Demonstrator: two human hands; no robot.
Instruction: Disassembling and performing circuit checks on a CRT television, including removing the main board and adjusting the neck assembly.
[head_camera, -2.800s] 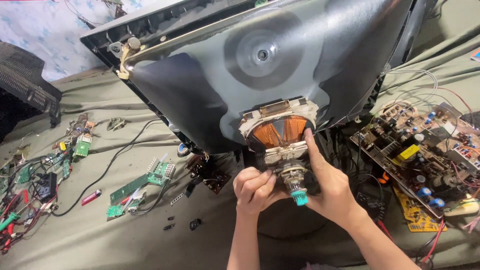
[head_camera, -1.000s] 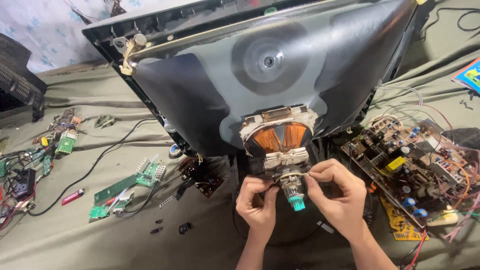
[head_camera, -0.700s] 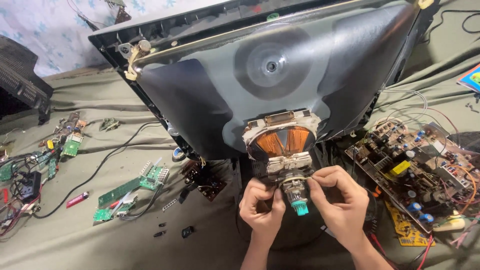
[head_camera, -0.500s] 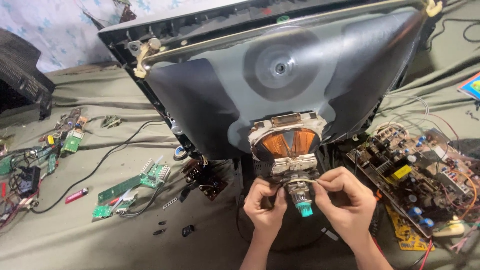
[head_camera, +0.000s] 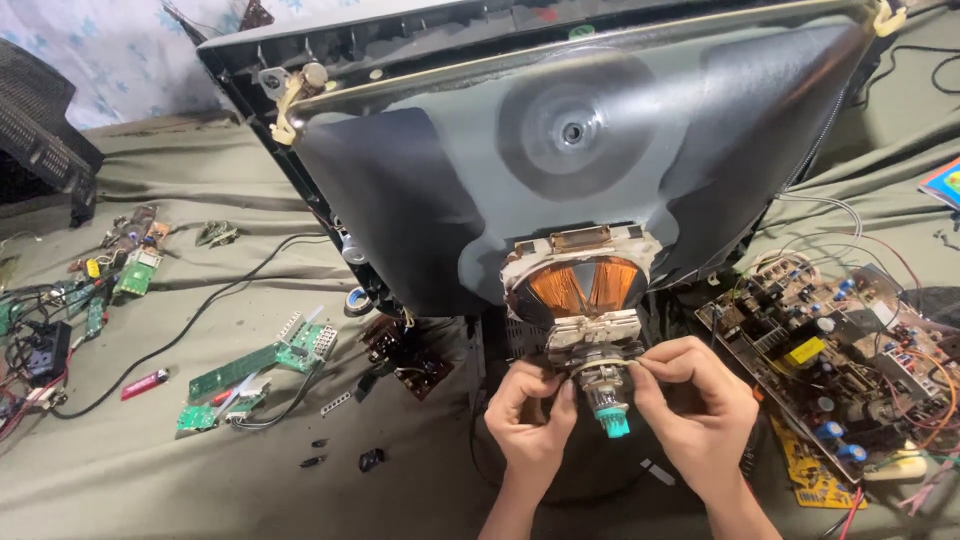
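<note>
A big dark picture tube (head_camera: 560, 150) lies face down in its black frame, its funnel toward me. At its narrow end sits a white yoke with copper windings (head_camera: 582, 283), and below it the glass neck (head_camera: 605, 395) ends in a teal tip. My left hand (head_camera: 528, 420) pinches the rings on the neck from the left. My right hand (head_camera: 695, 410) pinches the same part from the right. Both sets of fingertips touch the neck just under the yoke.
A large brown circuit board (head_camera: 850, 370) with many parts lies at the right. Small green boards (head_camera: 260, 370) and a black cable lie at the left, with a red lighter (head_camera: 146, 382) and more parts beyond. A black speaker box (head_camera: 40, 150) stands far left. Everything rests on olive cloth.
My right hand came down from the side of the yoke to the neck, and both hands now pinch it. The view has shifted a little.
</note>
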